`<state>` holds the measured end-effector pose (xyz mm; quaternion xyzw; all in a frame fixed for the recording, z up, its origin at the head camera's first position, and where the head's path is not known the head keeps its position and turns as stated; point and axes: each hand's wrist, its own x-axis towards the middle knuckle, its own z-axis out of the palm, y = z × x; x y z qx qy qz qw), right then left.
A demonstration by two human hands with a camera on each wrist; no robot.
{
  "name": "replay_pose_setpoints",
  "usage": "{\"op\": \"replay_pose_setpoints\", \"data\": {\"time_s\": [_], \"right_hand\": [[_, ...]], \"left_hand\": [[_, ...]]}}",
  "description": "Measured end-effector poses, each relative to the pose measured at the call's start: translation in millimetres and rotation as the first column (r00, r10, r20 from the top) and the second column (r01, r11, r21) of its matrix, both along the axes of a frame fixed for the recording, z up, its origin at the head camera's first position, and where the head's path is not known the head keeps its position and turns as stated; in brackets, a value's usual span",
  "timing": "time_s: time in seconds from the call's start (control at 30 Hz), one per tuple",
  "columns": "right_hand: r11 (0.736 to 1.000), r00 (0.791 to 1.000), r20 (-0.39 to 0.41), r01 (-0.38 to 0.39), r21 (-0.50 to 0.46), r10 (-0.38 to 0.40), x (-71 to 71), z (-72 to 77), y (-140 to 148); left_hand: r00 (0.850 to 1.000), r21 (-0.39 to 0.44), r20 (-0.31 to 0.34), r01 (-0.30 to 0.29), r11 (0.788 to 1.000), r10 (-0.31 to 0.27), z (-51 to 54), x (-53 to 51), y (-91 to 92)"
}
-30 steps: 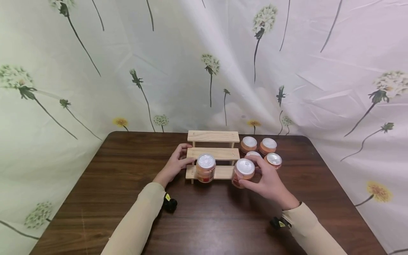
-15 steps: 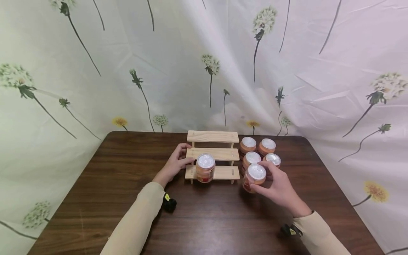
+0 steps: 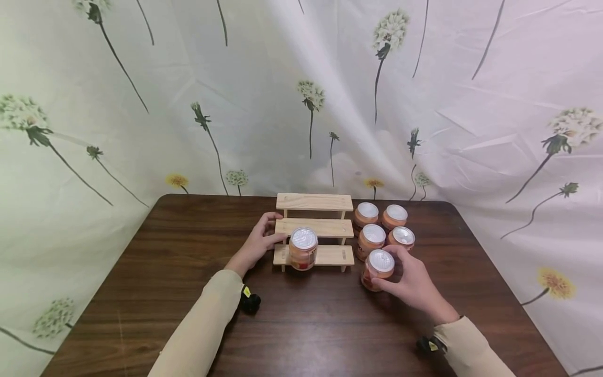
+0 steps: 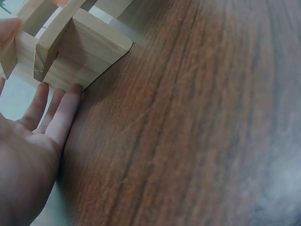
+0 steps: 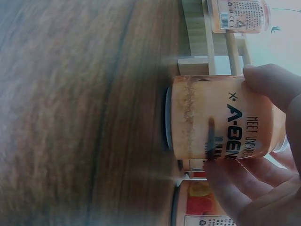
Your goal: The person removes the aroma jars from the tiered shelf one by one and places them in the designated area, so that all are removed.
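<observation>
My left hand (image 3: 258, 242) is at the left end of a three-step wooden display rack (image 3: 325, 228). Its fairly straight fingers (image 4: 66, 113) touch the rack's side panel. On the lowest step, towards the left, stands a jar (image 3: 303, 254) with a silvery lid and orange contents. My right hand (image 3: 414, 280) grips another such jar (image 3: 377, 272) upright, thumb on the near side and fingers on the far side. That jar is right of the rack, at or just above the table; lettering shows on it in the right wrist view.
Several matching jars stand grouped right of the rack, among them a front-left jar (image 3: 371, 243) close behind the held one. The brown wooden table (image 3: 301, 330) ends at the back against a cloth (image 3: 264, 104) printed with dandelions.
My right hand has carried its jar from the right end of the lowest step rightward and nearer me, then slightly lower. The left hand has stayed at the rack.
</observation>
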<state>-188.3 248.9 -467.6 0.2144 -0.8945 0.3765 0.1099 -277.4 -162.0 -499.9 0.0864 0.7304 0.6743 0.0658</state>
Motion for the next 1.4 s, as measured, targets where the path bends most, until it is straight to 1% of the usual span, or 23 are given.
{"op": "replay_pose_setpoints", "data": {"time_s": [0.13, 0.23, 0.5, 0.77, 0.93, 1.1, 1.2, 1.3, 1.4], "right_hand": [[1.000, 1.000, -0.011, 0.008, 0.001, -0.008, -0.7, -3.4, 1], [1.000, 1.000, -0.003, 0.004, -0.008, -0.004, -1.0, -4.4, 1], [1.000, 1.000, 0.010, -0.006, -0.021, 0.007, -1.1, -3.5, 0], [1.000, 1.000, -0.004, 0.001, -0.001, -0.001, -1.8, -2.8, -1], [0.999, 1.000, -0.013, 0.017, 0.030, -0.017, -1.8, -2.6, -1], [0.996, 0.997, -0.069, 0.034, 0.079, -0.028, -1.1, 4.2, -2], [0.997, 0.992, -0.121, 0.035, 0.071, -0.026, -1.1, 12.2, -4], [0.999, 0.981, -0.196, 0.024, 0.046, -0.014, -0.9, 20.6, -11], [1.000, 0.963, -0.270, -0.012, 0.013, 0.015, 0.9, 29.0, -21]], "left_hand": [[1.000, -0.003, 0.002, -0.002, 1.000, 0.002, 0.8, -0.1, 0.3], [1.000, -0.009, -0.001, -0.006, 1.000, 0.006, 0.9, -0.1, 0.6], [1.000, -0.002, -0.001, -0.009, 1.000, 0.009, 1.0, 1.0, 0.7], [1.000, -0.012, 0.003, -0.006, 1.000, 0.006, 2.0, 1.6, 0.8], [1.000, -0.017, 0.006, -0.004, 1.000, 0.004, 2.6, 1.3, 1.7], [1.000, -0.012, 0.000, 0.000, 1.000, 0.000, 3.8, 1.1, 1.8], [1.000, -0.011, -0.004, -0.001, 1.000, 0.001, 3.2, 0.4, 1.6], [1.000, -0.013, -0.008, -0.002, 1.000, 0.002, 1.3, -0.5, 1.1], [1.000, -0.004, -0.006, -0.006, 1.000, 0.006, -0.9, -1.2, 1.2]]}}
